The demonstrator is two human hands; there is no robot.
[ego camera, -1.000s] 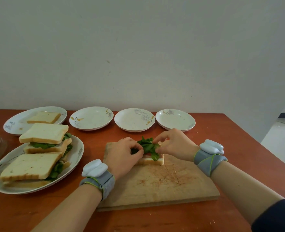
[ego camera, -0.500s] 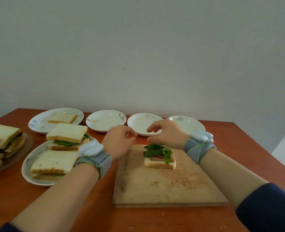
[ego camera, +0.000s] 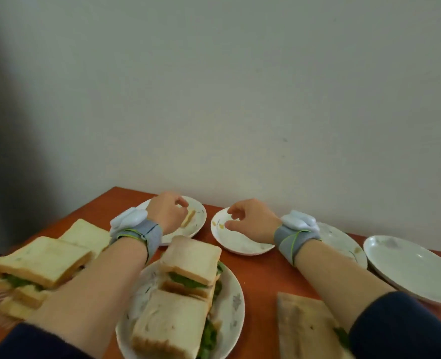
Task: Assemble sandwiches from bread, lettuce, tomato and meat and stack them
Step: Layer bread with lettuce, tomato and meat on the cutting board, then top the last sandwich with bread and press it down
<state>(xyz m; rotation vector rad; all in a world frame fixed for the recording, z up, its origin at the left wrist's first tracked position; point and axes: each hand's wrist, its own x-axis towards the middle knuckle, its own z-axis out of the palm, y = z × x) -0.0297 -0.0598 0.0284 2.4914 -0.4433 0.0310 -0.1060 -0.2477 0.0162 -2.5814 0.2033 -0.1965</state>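
My left hand (ego camera: 168,211) hovers over the far-left white plate (ego camera: 200,216), its fingers loosely curled just above the single bread slice (ego camera: 189,218) lying there; contact is not visible. To its right, my right hand (ego camera: 250,221) hangs with relaxed curled fingers above an empty white plate (ego camera: 240,243) and holds nothing. The wooden cutting board (ego camera: 299,320) lies at the lower right. On the board only a bit of lettuce (ego camera: 342,336) from the open sandwich shows; my right sleeve hides the rest.
A white plate (ego camera: 233,301) in the near middle carries two finished sandwiches (ego camera: 191,257). More sandwiches (ego camera: 41,260) are stacked at the left. Two empty plates (ego camera: 343,242) (ego camera: 408,268) stand at the right. A wall borders the table's far edge.
Both hands let go of the lettuce on the open sandwich and moved away to the far plates. My view swung left, so the board now sits at the lower right.
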